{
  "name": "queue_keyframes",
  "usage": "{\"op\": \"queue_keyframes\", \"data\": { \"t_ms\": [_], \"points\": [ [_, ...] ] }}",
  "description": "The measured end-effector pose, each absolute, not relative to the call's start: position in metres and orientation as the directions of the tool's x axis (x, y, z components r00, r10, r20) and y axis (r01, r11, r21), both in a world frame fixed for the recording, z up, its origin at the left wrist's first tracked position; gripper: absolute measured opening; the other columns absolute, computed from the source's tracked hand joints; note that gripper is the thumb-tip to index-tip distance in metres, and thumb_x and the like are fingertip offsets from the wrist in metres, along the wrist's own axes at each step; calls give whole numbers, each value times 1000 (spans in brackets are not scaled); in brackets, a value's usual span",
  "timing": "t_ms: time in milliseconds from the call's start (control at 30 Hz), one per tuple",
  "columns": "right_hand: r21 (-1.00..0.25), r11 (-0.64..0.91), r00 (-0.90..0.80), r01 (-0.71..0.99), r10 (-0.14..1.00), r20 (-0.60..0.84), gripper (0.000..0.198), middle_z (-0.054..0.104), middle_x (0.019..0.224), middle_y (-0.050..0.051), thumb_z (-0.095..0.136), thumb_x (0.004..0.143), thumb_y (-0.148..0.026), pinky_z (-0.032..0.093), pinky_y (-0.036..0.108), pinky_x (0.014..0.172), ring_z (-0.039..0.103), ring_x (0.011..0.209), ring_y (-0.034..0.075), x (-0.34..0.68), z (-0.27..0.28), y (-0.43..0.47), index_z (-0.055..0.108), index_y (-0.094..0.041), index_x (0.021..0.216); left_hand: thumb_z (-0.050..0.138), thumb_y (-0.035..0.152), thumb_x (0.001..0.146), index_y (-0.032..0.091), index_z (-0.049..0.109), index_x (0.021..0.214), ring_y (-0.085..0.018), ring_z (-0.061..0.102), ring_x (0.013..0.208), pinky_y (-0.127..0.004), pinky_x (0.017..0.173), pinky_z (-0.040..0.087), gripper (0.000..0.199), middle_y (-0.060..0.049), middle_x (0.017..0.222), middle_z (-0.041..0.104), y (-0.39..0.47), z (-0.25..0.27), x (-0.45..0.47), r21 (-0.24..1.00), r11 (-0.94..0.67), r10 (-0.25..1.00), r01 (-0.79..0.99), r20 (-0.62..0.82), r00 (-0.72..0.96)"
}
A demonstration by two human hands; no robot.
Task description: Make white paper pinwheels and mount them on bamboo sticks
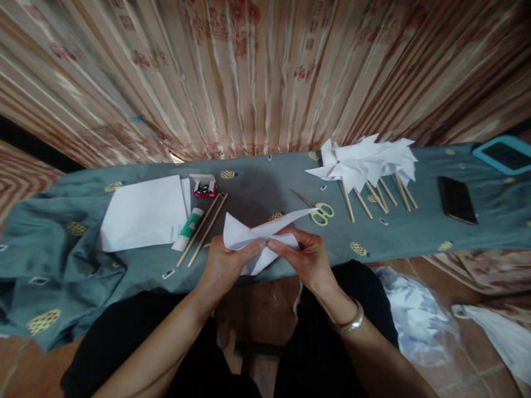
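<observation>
A white paper pinwheel point(237, 231), its blades partly folded in, is held up over the front edge of the cloth-covered table. My left hand point(226, 262) grips its left side, the thumb pressed near the centre. Closed on the right side is my right hand point(310, 257), its thumb meeting the left one at the middle. Whether a pin or stick sits under the thumbs is hidden. Just beyond the right hand lie scissors point(321, 214) with pale green handles. Left of my left hand are wooden sticks point(207, 231) and a green-and-white glue stick point(188, 228).
A stack of white paper point(141, 213) lies at left beside a small red box point(204, 188) of metal pieces. Several finished pinwheels point(369, 160) lie at back right. Farther right are a black phone point(457, 199) and a blue-framed tablet point(506, 155). A plastic bag point(418, 312) rests on the floor.
</observation>
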State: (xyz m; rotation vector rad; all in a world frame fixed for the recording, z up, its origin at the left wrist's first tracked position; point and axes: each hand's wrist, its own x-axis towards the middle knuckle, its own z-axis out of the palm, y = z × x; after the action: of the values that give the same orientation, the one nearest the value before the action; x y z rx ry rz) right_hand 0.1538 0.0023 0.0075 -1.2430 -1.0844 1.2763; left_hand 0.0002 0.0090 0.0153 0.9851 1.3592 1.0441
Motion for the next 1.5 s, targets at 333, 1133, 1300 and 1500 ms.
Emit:
{"op": "queue_keyframes", "data": {
  "t_ms": [333, 1133, 1300, 1500],
  "points": [
    [-996, -90, 46, -26, 995, -91, 17, 58, 54, -3, 78, 62, -35, 37, 21, 47, 44, 50, 9, 153, 10, 3, 70, -20, 62, 81, 30, 53, 12, 75, 69, -20, 68, 62, -27, 59, 54, 24, -6, 70, 75, 10, 20, 1, 959, 283, 956, -18, -284, -71],
    [-994, -72, 30, -88, 997, -74, 13, 71, 65, 0, 78, 64, -34, 50, 26, 59, 59, 58, 14, 151, 11, 2, 75, -21, 67, 81, 31, 55, 14, 77, 75, -25, 72, 70, -32, 66, 58, 27, -7, 77, 77, 11, 18, -2, 966, 260, 964, -6, -260, -58],
    [-991, -93, 20, -99, 995, -95, 13, 70, 62, -1, 77, 64, -34, 49, 25, 56, 57, 55, 13, 151, 12, 3, 74, -21, 65, 81, 32, 57, 14, 76, 72, -23, 71, 67, -30, 62, 57, 24, -7, 74, 76, 11, 14, -3, 968, 252, 967, 3, -251, -44],
    [-986, -116, 33, -123, 992, -121, 12, 69, 61, -1, 77, 62, -32, 48, 25, 54, 55, 54, 12, 150, 11, 2, 73, -20, 63, 81, 30, 56, 14, 76, 70, -22, 70, 63, -28, 60, 56, 22, -7, 73, 76, 11, 16, -3, 967, 255, 966, 10, -254, -54]
  ]
}}
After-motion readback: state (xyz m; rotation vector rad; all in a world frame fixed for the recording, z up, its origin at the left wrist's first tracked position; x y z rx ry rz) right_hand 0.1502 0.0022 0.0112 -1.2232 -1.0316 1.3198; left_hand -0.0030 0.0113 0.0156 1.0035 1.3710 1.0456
